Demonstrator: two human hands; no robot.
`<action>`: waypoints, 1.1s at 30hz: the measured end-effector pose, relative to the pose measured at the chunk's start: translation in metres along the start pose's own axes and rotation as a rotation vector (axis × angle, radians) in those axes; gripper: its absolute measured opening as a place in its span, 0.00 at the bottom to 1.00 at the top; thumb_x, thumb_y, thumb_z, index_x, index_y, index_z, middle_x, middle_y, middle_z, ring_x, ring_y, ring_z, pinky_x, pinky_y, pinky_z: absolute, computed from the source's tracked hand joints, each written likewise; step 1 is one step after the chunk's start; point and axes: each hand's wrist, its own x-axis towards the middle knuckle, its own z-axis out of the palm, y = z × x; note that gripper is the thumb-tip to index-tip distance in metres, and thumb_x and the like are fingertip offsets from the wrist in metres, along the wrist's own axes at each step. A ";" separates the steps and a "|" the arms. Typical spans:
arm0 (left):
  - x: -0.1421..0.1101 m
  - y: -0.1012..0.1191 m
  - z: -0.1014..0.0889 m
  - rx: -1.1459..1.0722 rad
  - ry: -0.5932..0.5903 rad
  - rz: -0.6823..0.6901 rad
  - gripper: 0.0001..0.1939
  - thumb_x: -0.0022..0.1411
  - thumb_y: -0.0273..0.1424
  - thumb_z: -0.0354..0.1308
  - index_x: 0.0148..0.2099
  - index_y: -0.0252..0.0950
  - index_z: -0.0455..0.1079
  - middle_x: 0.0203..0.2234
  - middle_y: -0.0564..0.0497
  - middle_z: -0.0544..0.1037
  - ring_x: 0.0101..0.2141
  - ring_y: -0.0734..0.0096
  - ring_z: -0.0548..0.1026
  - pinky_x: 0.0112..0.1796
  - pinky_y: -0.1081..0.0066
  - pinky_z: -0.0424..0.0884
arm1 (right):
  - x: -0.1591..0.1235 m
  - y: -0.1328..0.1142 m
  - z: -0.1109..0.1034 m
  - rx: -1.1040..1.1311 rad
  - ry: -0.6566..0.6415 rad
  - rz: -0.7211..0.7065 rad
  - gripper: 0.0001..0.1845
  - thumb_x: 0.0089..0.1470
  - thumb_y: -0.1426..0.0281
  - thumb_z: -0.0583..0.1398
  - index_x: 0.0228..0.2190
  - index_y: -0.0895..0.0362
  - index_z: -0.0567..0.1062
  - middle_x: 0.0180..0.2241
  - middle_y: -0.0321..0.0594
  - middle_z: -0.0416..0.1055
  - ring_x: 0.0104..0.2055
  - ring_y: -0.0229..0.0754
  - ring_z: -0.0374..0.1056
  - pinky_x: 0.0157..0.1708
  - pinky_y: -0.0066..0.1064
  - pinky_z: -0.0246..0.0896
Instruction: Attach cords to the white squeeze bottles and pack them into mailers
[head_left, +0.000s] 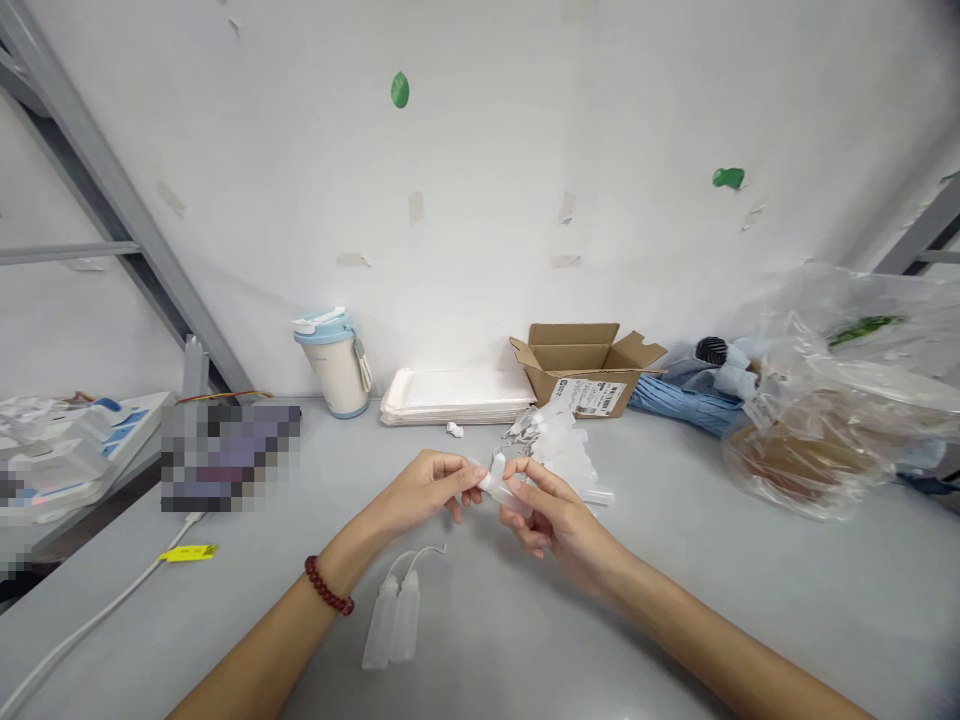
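My right hand (544,505) is closed around a small translucent white squeeze bottle (517,493), held above the table. My left hand (446,483) pinches at the bottle's neck end, where a white cap-like piece (497,465) sticks up between the two hands. My fingers partly hide that joint. Nearer to me, two similar bottles with thin bent spouts (392,622) lie side by side on the grey table. Just beyond my right hand is a heap of clear-white bottles (562,450) and small pieces. One loose white piece (454,430) lies beyond my left hand.
An open cardboard box (577,375), stacked white padded envelopes (457,395) and a blue-lidded cup (334,365) line the wall. On the right are blue cloth (686,403) and a clear plastic bag (817,440). A blurred-out phone-like device (240,455) with a white cable (112,605) lies left.
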 end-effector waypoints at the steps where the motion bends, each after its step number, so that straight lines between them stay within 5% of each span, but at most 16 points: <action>1: 0.000 0.000 0.000 0.014 0.000 -0.006 0.18 0.59 0.42 0.54 0.29 0.31 0.71 0.24 0.51 0.70 0.25 0.74 0.67 0.26 0.72 0.68 | 0.000 0.000 0.000 -0.010 0.005 0.003 0.10 0.56 0.60 0.54 0.34 0.52 0.60 0.21 0.27 0.59 0.17 0.27 0.42 0.19 0.23 0.41; 8: 0.001 0.001 0.000 -0.001 0.002 0.043 0.12 0.56 0.38 0.58 0.31 0.32 0.70 0.26 0.52 0.71 0.26 0.75 0.68 0.29 0.73 0.68 | -0.001 0.003 0.001 -0.057 0.035 0.015 0.12 0.55 0.58 0.55 0.33 0.52 0.60 0.20 0.28 0.60 0.17 0.28 0.43 0.19 0.23 0.42; 20: 0.003 -0.004 0.008 0.103 0.029 -0.084 0.24 0.59 0.47 0.49 0.24 0.32 0.67 0.17 0.54 0.67 0.17 0.78 0.65 0.21 0.74 0.64 | 0.003 0.008 -0.005 -0.120 0.022 -0.025 0.15 0.56 0.55 0.54 0.35 0.52 0.59 0.20 0.27 0.59 0.18 0.29 0.44 0.19 0.23 0.42; 33: 0.003 -0.004 0.000 0.040 -0.073 0.006 0.14 0.57 0.37 0.54 0.27 0.32 0.69 0.22 0.52 0.70 0.23 0.75 0.66 0.26 0.72 0.67 | -0.001 -0.003 0.000 -0.097 -0.074 0.083 0.17 0.54 0.55 0.55 0.31 0.52 0.53 0.22 0.29 0.68 0.14 0.27 0.41 0.16 0.23 0.44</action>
